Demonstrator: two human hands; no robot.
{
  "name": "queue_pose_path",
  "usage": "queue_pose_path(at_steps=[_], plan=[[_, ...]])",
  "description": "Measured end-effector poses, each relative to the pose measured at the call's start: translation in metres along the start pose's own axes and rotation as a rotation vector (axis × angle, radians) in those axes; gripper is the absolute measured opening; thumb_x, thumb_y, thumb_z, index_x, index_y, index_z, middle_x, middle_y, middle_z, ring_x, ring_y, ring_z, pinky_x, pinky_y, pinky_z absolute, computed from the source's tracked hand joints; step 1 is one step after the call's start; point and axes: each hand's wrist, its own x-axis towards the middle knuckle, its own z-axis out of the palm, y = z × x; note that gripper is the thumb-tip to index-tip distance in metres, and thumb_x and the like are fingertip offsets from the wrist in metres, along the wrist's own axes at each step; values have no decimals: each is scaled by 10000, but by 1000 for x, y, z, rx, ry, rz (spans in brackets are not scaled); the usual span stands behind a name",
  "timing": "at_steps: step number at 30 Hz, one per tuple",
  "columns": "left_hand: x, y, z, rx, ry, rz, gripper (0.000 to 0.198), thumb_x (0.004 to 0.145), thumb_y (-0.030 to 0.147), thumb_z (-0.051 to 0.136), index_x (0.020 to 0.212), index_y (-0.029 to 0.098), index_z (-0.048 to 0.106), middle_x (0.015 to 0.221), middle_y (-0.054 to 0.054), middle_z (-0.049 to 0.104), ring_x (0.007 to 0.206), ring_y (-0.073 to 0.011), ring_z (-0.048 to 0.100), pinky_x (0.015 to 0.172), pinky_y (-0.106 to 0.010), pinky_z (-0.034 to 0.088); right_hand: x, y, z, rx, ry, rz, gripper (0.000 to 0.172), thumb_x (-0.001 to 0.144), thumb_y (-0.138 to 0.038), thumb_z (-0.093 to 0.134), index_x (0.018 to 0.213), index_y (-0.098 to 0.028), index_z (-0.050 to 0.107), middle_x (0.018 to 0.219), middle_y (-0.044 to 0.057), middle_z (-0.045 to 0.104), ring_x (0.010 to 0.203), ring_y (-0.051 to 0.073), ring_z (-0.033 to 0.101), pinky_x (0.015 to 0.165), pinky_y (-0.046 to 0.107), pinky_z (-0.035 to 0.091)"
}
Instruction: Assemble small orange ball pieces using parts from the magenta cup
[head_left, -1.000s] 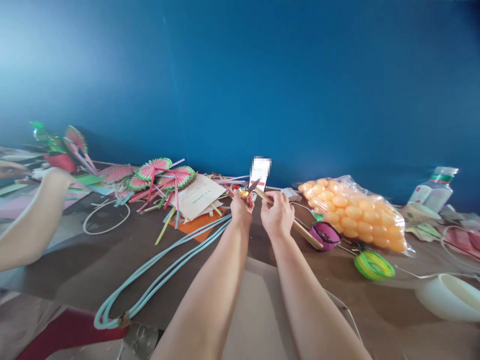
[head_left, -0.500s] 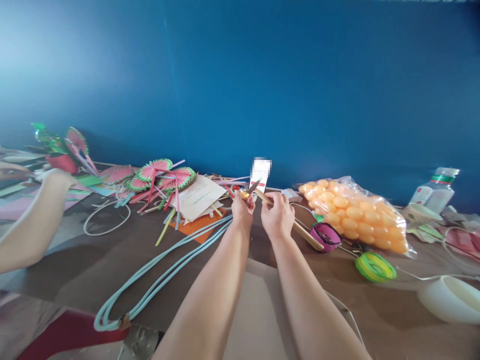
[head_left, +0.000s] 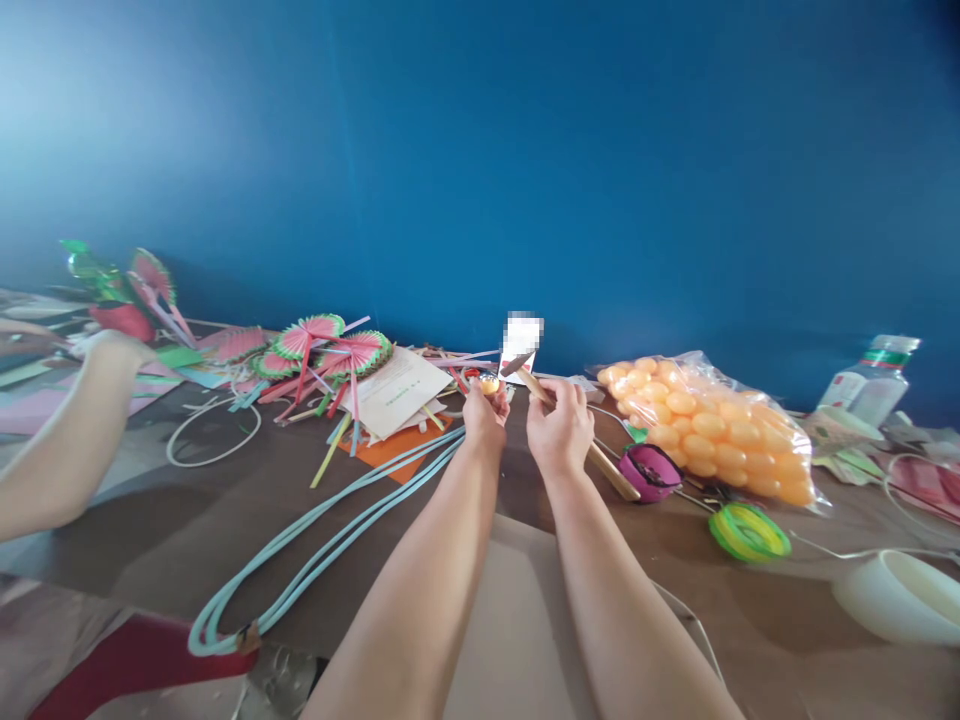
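My right hand (head_left: 561, 428) is wrapped round the wooden handle of a hammer (head_left: 613, 472). Its dark, narrow head points up and left, just right of my left hand (head_left: 486, 415). Pinched in the left fingers is a small round gold-orange object (head_left: 489, 384) with pale marks on top; its kind is unclear. A small gap separates the hammer head from it. Behind both hands a bright phone-like screen (head_left: 517, 362), partly blurred, leans near the wall. Beside the handle's lower end lies a purple round pouch (head_left: 651, 472).
A clear bag of orange balls (head_left: 709, 432) lies right, near a green-yellow coil (head_left: 748, 531) and white bowl (head_left: 900, 597). Pale blue tubing (head_left: 315, 540) loops at left, before paper fans (head_left: 352, 355) and a paper sheet (head_left: 401, 392). Another person's arm (head_left: 71, 440) reaches in at far left.
The hammer head has lifted off the round object, and my right hand has shifted slightly up and right. My left hand has stayed nearly still.
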Motion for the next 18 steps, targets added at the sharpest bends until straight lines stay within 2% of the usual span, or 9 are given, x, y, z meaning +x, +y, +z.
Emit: queue_pose_path(at_steps=[5, 10, 14, 18], plan=[[-1, 0, 0, -5, 13, 10, 234, 953, 345, 491, 883, 136, 571, 751, -57, 643, 503, -60, 547, 444, -135, 415, 0, 0, 0, -19, -49, -5, 187, 824, -186, 540, 977, -234, 637, 1018, 52, 662, 970, 227, 579, 827, 347, 375], [-2, 0, 0, 28, 7, 5, 278, 961, 364, 466, 860, 127, 569, 776, -62, 641, 498, -51, 536, 440, -133, 407, 0, 0, 0, -18, -37, 13, 197, 822, -190, 540, 993, -228, 630, 1050, 65, 660, 1001, 236, 572, 836, 351, 372], [0, -1, -1, 22, 29, 18, 258, 956, 353, 475, 839, 137, 554, 742, -43, 610, 512, -57, 548, 462, -137, 418, 1, 0, -2, -46, -107, 21, 197, 813, -188, 549, 983, -240, 635, 1028, 54, 658, 956, 232, 585, 820, 355, 380], [4, -1, -1, 37, 70, 73, 270, 952, 370, 480, 824, 145, 558, 733, -35, 604, 513, -62, 547, 454, -142, 410, 4, 3, -7, -80, -138, 96, 209, 813, -184, 542, 995, -233, 631, 1035, 73, 647, 928, 229, 597, 808, 358, 398]])
